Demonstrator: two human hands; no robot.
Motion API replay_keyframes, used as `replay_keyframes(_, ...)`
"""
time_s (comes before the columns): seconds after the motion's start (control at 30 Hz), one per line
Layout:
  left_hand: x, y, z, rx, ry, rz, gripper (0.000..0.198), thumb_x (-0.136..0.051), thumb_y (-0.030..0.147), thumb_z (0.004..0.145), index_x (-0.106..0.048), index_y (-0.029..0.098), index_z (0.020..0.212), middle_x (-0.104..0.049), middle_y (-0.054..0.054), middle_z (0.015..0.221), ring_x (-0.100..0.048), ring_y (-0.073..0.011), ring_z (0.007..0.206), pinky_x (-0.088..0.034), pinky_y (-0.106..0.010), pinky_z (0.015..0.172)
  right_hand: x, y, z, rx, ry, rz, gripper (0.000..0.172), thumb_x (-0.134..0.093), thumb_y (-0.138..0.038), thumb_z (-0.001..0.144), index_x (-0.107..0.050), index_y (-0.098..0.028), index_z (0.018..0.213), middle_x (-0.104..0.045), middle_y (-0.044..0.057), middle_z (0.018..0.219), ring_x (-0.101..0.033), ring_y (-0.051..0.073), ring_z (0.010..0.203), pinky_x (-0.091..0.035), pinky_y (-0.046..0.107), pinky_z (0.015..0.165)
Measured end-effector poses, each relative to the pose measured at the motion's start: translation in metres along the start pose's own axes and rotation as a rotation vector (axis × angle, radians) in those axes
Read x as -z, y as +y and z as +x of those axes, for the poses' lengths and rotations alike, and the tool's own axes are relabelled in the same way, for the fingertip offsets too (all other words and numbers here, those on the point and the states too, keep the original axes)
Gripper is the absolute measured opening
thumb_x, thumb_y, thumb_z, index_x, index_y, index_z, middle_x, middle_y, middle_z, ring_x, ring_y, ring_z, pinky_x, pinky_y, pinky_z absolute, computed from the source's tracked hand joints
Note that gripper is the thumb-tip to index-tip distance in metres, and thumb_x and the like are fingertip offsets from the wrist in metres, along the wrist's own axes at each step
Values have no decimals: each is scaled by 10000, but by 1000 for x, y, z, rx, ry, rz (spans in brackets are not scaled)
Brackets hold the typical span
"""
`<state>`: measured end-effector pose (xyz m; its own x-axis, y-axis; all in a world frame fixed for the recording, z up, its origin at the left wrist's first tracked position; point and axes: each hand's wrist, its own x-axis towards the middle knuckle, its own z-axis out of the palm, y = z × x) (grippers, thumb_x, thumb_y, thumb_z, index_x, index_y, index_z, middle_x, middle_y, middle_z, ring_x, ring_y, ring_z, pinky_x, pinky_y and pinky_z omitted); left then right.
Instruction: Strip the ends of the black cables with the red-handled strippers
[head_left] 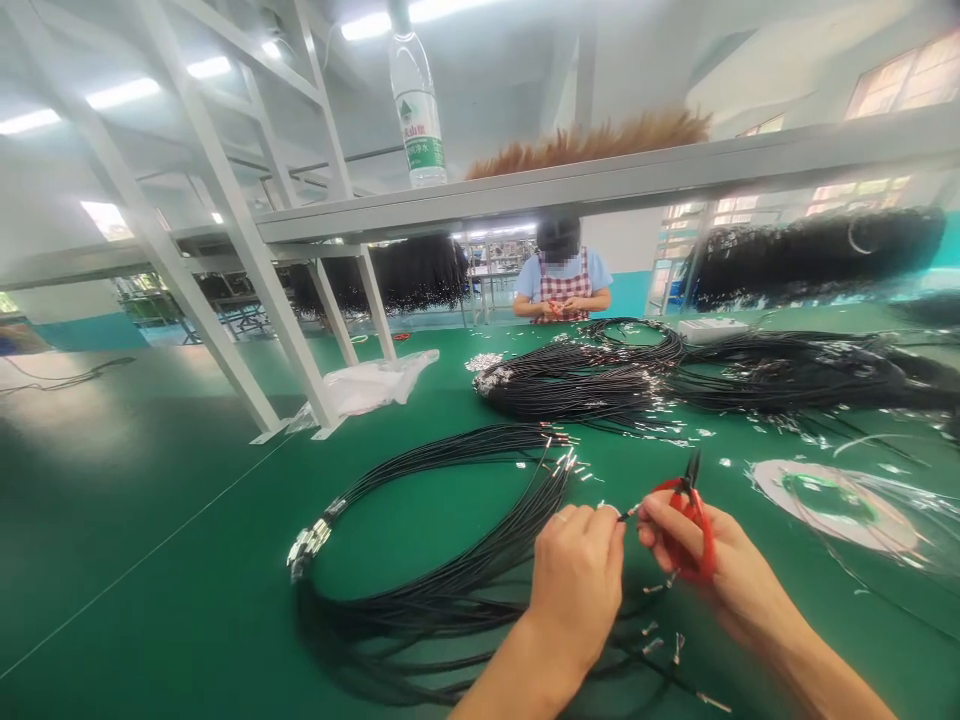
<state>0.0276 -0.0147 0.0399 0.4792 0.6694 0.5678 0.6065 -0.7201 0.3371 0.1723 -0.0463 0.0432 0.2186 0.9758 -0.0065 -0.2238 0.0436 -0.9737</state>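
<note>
My left hand (576, 578) is closed around a black cable, whose stripped end (631, 512) sticks out past the fingers. Red-handled scissors (703, 535) sit in my right hand (720, 570), their dark blades pointing up and away. The thumb and fingertips of that hand also pinch at the cable's end. To the left, a looped bundle of black cables (442, 580) lies on the green table (187, 600), with silvery connectors (309, 545) at its left bend. Several loose cable ends with bare tips (679, 648) lie below my right hand.
Thick black cable bundles (570, 385) lie across the back, with white scraps scattered about. At right is a white disc with wires (772, 485). A plastic bag (375, 385) lies by the shelf legs (247, 370). A bottle (418, 110) stands on the shelf. Opposite sits a person (562, 285) in a checked apron.
</note>
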Motion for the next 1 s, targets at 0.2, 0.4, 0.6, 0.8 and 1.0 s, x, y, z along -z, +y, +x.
replay_keyframes(0.2, 1, 0, -1, -94, 83, 120, 190, -402, 221, 934, -592, 211, 930, -606, -8, 710, -526, -176, 646, -351, -295, 588, 1, 0, -2, 33, -38, -43, 310, -672, -454, 783, -600, -180, 658, -594, -4, 577, -474, 94, 463, -362, 200, 443)
replay_keyframes(0.4, 6, 2, -3, -76, 12, -97, 242, -369, 202, 933, -555, 181, 780, -572, -20, 713, -485, -150, 651, -325, -278, 605, 1, -2, -6, 95, -56, -120, 352, -676, -487, 752, -554, -194, 600, -544, -17, 544, -450, 104, 441, -339, 214, 417)
replay_keyframes(0.6, 14, -2, 3, 385, -271, -897, 350, -364, 332, 929, -389, 189, 610, -373, 54, 524, -319, -86, 498, -244, -231, 494, -1, -4, -12, 255, -32, -385, 335, -652, -483, 764, -569, -206, 596, -477, -38, 551, -394, 108, 471, -312, 224, 426)
replay_keyframes(0.8, 16, -11, 8, 524, -425, -1201, 306, -427, 368, 875, -487, 171, 649, -354, 73, 449, -268, -78, 441, -229, -231, 474, 4, 7, -5, 323, -26, -489, 296, -593, -477, 813, -629, -207, 696, -505, -30, 552, -422, 121, 474, -335, 232, 433)
replay_keyframes(1.0, 15, -3, 2, 368, -270, -873, 240, -409, 334, 909, -518, 180, 760, -458, 56, 513, -392, -91, 483, -284, -228, 515, 1, 7, -5, 190, 3, -396, 355, -602, -533, 786, -598, -199, 666, -550, -12, 575, -443, 122, 467, -321, 229, 408)
